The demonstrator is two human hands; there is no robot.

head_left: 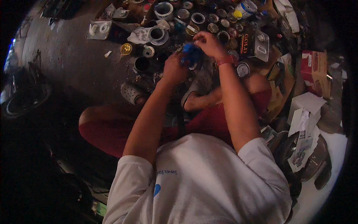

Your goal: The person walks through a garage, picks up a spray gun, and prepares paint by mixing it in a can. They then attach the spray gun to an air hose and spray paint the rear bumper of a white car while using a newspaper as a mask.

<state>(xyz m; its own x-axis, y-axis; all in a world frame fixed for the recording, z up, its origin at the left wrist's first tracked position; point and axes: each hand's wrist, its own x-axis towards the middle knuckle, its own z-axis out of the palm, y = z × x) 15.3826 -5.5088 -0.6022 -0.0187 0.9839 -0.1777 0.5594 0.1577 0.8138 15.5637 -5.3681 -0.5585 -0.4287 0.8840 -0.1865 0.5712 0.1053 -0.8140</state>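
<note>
Nearest, at six o'clock, white T-shirt (216, 175); beyond, red shorts (106, 132) reaching out toward ten and one, then pale clogs (131, 92). Left hand (175, 69) curled onto a crumpled blue bundle (191, 54), set at one o'clock from its knuckles and nearer to it than to the opposite hand. Long axis too blurred to tell. Right hand (210, 44) bent just above, with bundle at eight o'clock from it; cannot tell whether touching or pinching anything. Hemmed in by dark tin (142, 64) at nine, black box (247, 52) at three, clustered tins (183, 14) at twelve; widest stretch of floor (71, 56) toward ten.
</note>
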